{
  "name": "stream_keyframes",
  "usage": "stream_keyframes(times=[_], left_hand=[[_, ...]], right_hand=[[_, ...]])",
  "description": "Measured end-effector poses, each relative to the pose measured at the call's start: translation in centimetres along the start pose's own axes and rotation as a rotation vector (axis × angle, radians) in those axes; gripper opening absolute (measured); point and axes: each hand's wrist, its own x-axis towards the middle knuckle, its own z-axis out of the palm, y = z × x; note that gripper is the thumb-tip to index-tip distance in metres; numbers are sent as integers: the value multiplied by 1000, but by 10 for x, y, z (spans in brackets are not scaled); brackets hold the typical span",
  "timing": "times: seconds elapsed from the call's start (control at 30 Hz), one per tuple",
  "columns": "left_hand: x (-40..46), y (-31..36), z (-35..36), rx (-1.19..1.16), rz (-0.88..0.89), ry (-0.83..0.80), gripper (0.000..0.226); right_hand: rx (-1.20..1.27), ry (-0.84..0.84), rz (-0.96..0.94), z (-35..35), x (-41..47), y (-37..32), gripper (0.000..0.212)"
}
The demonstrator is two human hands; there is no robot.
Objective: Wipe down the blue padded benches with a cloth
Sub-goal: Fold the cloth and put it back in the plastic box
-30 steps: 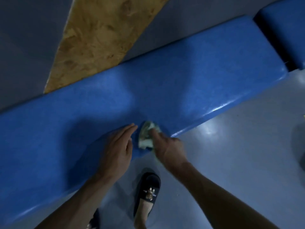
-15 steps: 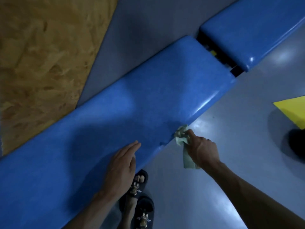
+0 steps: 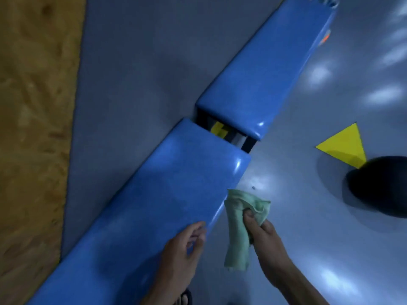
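A long blue padded bench (image 3: 154, 199) runs diagonally from lower left toward the middle. A second blue bench (image 3: 264, 80) continues the line to the upper right, with a dark gap between them. My right hand (image 3: 262, 236) grips a pale green cloth (image 3: 237, 232), which hangs beside the near bench's front edge, just off the padding. My left hand (image 3: 185, 254) rests at that front edge, fingers loosely curled and holding nothing.
A grey wall and a wood-chip panel (image 3: 33, 128) stand behind the benches. The glossy grey floor (image 3: 308, 216) carries a yellow triangle (image 3: 345, 146) and a dark round object (image 3: 381, 186) at right. My sandalled foot (image 3: 184, 299) shows by the bottom edge.
My view has swung right along the benches, so the gap and second bench now show. My right hand has slid the cloth along the front edge and lifted it slightly off; my left hand followed.
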Motion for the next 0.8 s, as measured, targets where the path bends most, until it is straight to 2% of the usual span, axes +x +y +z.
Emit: stream_keyframes(times=[0.13,0.27,0.43,0.5,0.67,0.8], left_hand=[[35,90,38,-75,30,-123,15],[62,187,111,-104,94,-263,10],[74,289,203,-146,101,-386,38],[81,322,234,-137,96,-428,40],[115,391,289,-106,102,-442,23],[152,438,318,-200,81,-444,30]], right_hand=[[192,38,6,-58,7,-38,33],[295,112,-2,-150,15,-76,33],[297,94,-103,-265,13,-128,39],[263,66,-134,-309,13,-152,35],[195,68,-250,-388,29,-206,21],[223,179,-225,-423,62,-241,13]])
